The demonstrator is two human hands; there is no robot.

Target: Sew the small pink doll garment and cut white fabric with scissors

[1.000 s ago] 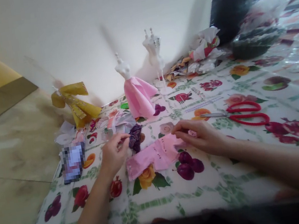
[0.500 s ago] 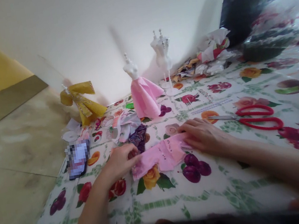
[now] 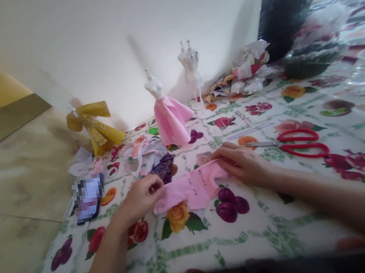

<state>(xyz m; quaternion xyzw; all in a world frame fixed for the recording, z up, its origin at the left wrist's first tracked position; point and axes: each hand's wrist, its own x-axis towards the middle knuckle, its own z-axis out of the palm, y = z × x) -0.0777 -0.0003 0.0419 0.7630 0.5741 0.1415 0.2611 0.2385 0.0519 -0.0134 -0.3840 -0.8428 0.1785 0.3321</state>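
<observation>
Lying flat: one pink doll top (image 3: 196, 189); one red scissors (image 3: 299, 144) far right. Left hand (image 3: 141, 197) pinches its left end; right hand (image 3: 242, 162) grasps its right end.

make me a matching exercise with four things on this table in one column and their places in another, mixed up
Things:
1. pink top
2. scissors
3. pink skirt
4. yellow dress

Places:
A. on a small mannequin near the wall
B. flat on the tablecloth, beyond the right hand
C. at the far left corner of the table
D. between the two hands, the left hand at its left end

Pairs: 1-D, 2-B, 3-A, 4-C
</observation>
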